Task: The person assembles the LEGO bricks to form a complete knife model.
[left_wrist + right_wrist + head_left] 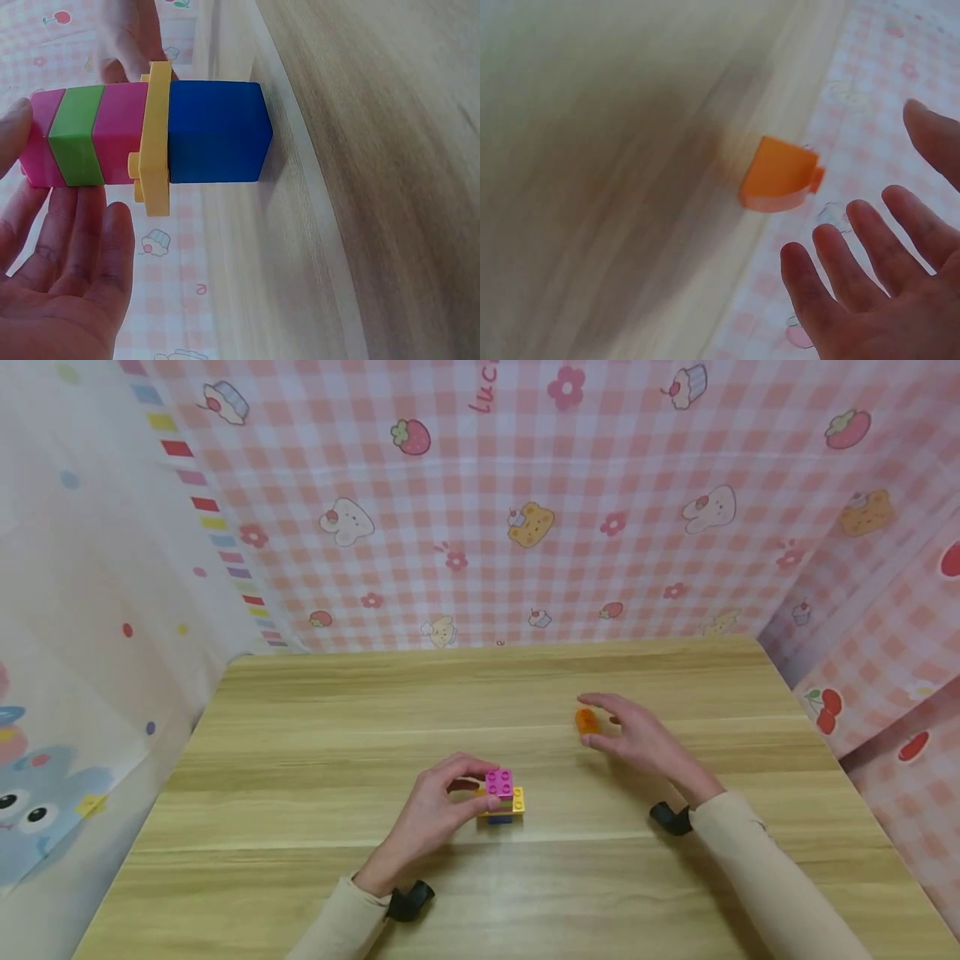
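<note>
A stack of toy building blocks is in my left hand (429, 810), thumb on one side and fingers on the other near the top. From the top down come a pink block (498, 782), a green block (76, 136), another pink block (120, 133), a wide yellow plate (155, 142) and a blue block (216, 132). Whether the blue block touches the table is hard to tell. Farther back on the right, an orange block (587, 722) with a rounded side sits on the table. My right hand (636, 739) hovers around it, fingers extended and apart from the block in the right wrist view.
The wooden table (300, 793) extends beneath both hands. Behind it hangs a pink checked cloth (450, 485), with a white patterned cloth (97, 568) on the left. Black straps (670, 818) are on both wrists.
</note>
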A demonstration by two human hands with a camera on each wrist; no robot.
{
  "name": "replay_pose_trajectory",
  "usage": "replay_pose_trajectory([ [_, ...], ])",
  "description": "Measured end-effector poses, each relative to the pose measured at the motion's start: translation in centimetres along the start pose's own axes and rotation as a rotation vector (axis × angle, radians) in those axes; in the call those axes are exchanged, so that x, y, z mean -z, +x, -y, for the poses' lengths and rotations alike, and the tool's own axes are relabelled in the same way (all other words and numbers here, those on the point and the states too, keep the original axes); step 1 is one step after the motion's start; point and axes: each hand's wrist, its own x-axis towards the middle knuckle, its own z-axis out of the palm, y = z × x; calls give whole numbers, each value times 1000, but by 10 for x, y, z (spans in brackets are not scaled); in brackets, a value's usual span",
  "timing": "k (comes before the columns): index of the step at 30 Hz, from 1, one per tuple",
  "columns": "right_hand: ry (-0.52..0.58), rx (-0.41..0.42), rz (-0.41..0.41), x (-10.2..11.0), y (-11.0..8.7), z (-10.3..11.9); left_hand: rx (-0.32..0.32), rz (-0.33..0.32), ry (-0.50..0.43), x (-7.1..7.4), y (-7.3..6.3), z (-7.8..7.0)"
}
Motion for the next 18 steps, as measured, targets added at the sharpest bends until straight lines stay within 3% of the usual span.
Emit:
replay_pose_trajectory([
  [8, -4, -38, 78, 3, 14, -13, 9, 5, 0, 1, -2, -1],
  [18, -39, -114, 111, -1, 24, -17, -3, 33, -32, 4, -5, 1],
])
